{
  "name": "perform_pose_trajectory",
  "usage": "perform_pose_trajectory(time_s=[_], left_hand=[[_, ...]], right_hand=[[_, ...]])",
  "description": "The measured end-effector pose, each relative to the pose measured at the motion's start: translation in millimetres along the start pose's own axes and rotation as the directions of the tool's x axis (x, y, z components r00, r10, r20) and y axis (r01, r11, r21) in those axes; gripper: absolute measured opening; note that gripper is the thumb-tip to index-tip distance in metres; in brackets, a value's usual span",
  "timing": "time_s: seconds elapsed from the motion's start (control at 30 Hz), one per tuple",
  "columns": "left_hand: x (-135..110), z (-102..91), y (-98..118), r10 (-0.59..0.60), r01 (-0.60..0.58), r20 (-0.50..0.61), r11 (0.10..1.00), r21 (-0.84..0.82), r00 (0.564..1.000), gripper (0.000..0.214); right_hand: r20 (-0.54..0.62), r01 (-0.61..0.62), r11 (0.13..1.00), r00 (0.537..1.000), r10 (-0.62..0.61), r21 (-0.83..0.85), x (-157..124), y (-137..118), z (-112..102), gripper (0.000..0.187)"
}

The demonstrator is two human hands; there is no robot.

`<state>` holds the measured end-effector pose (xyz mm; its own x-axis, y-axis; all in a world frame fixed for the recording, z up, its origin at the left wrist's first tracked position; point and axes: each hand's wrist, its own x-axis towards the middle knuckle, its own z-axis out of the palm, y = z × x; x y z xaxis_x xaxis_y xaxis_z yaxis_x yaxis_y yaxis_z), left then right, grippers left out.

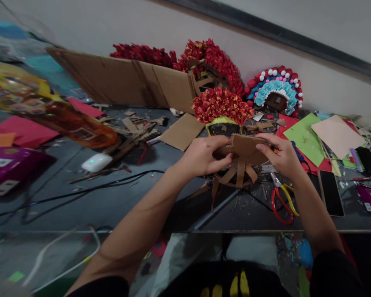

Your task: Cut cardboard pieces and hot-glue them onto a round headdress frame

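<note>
Between my two hands is a brown cardboard piece (247,149), standing up above a frame of cardboard strips (239,174) that curve down toward the table. My left hand (208,156) grips its left side, thumb in front and fingers behind. On the right edge, my right hand (280,154) pinches it with thumb and fingers. Just behind stands a headdress (222,108) covered in red and orange paper petals with a yellow band. Red-and-yellow-handled scissors (282,202) lie below my right hand. How the piece joins the strips cannot be made out.
Left are a bottle of amber liquid (83,128), a white earbud case (97,162), cardboard scraps and black cables. A large cardboard sheet (126,82) leans near the wall. Right are a blue-flowered headdress (275,90), coloured paper (307,138) and a phone (330,193).
</note>
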<state>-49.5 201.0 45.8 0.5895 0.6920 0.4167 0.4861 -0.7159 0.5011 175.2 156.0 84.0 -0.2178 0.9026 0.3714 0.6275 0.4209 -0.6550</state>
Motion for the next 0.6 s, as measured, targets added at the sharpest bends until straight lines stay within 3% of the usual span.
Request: perform_pose_trajectory(time_s=[0.23,0.4,0.5,0.6], left_hand=[[0,-3.4,1,-0.004,0.003,-0.011,0.998,-0.065,1.000,0.034],[2,-15.4,8,-0.081,0.070,-0.039,0.972,-0.222,0.996,0.032],[0,-15.7,7,-0.128,0.073,-0.146,0.939,-0.336,0.981,0.038],[-5,-9.9,2,-0.162,0.036,-0.361,0.943,-0.332,0.918,0.038]], right_hand=[[0.005,0.008,1.000,1.000,-0.007,-0.013,-1,0,-1,0.025],[0.000,0.034,0.999,0.999,-0.034,-0.031,-2,0,-1,0.026],[-0.014,0.047,0.999,0.999,-0.047,-0.009,-2,0,-1,0.031],[-0.101,0.067,0.996,0.993,-0.062,0.050,-5,0,-1,0.038]])
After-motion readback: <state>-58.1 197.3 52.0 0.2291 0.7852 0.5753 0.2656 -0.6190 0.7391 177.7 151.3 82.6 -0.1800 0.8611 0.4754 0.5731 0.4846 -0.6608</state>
